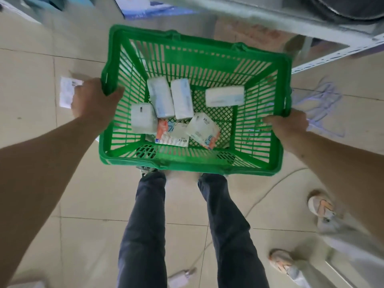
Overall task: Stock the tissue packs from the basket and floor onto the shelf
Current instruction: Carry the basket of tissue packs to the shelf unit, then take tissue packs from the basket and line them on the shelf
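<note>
- Tiled floor lies under the basket.
- Left hand and right hand grip its rim.
- Six packs lie inside, unstocked.

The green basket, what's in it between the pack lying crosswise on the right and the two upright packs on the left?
In the head view, only bare mesh basket floor shows between the crosswise pack and the nearer upright pack; nothing lies there.
</note>
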